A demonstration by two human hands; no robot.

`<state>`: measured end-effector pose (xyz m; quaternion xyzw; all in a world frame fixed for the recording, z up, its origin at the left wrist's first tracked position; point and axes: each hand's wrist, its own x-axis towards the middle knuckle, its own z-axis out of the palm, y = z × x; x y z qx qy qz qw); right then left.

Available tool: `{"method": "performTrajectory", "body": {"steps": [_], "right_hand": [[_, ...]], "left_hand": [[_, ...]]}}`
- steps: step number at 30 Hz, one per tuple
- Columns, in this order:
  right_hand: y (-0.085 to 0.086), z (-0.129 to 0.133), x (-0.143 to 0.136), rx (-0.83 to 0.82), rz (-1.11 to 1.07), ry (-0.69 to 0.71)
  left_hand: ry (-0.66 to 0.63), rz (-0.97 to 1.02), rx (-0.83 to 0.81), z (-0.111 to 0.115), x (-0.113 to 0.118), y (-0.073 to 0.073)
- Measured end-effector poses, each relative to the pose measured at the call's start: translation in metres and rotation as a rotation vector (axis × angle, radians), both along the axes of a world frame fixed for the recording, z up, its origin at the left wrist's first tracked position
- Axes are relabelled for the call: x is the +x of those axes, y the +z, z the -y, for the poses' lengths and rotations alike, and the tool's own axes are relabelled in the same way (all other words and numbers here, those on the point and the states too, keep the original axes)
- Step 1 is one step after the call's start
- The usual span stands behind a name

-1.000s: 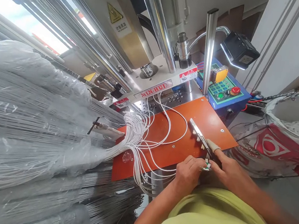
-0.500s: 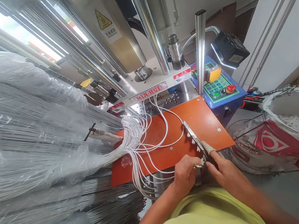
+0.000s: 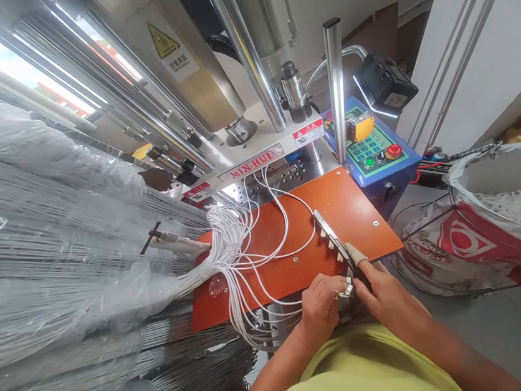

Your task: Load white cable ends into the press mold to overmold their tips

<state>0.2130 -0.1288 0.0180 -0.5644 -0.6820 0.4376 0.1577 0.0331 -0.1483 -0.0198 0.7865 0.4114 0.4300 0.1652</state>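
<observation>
both hands at work over the near edge of the orange board [image 3: 275, 235]!
and here's the left hand [image 3: 321, 304], fingertips pinched on a small white-and-green piece [image 3: 348, 288]; the right hand [image 3: 383, 292], fingers clamped round the metal bar [image 3: 330, 231], which slants over the board's right half, small pale connectors [image 3: 331, 244] lining its side, white cables [image 3: 231, 242] heaped across the board's left.
</observation>
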Motion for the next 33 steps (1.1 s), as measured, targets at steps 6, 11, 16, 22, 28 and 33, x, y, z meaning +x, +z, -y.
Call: {"method": "performTrajectory", "body": {"steps": [6, 11, 16, 22, 28, 33], "right_hand": [[0.0034, -0.0011, -0.0017, 0.042, -0.005, -0.021], [0.0009, -0.0011, -0.0015, 0.041, -0.028, -0.019], [-0.0025, 0.0003, -0.0007, 0.092, -0.045, -0.021], [0.0004, -0.0004, -0.0013, 0.041, -0.018, -0.003], [0.0040, -0.0010, -0.0018, -0.002, 0.025, 0.001], [0.0007, -0.0002, -0.0020, 0.000, 0.003, -0.001]], "left_hand": [[0.005, -0.066, 0.022, 0.0022, -0.0002, -0.0010], [0.024, -0.054, 0.020, 0.0034, 0.0009, -0.0013], [0.022, -0.036, 0.020, 0.0040, 0.0011, -0.0002], [0.031, -0.023, -0.016, 0.0042, 0.0019, 0.0009], [0.048, -0.006, -0.021, 0.0053, 0.0035, 0.0016], [0.031, -0.015, -0.011, 0.0062, 0.0027, -0.0008]]}}
